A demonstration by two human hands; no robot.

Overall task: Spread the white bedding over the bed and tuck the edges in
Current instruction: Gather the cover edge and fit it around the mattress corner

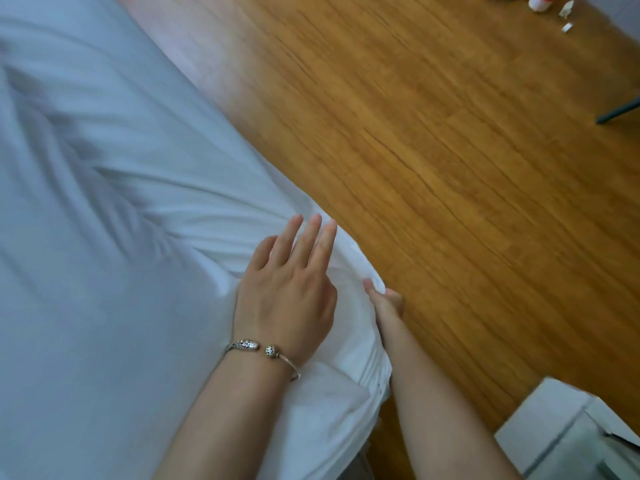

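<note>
The white bedding covers the bed across the left half of the view, with long creases running toward its right edge. My left hand, a silver bracelet on its wrist, lies flat on the bedding near the bed's edge with straight fingers. My right hand is at the bed's side edge, its thumb on top of the sheet and its fingers hidden under the overhanging cloth, gripping the edge.
A wooden floor fills the right side. A white box-like piece of furniture stands at the bottom right. Small white items lie on the floor at the top right, near a dark leg.
</note>
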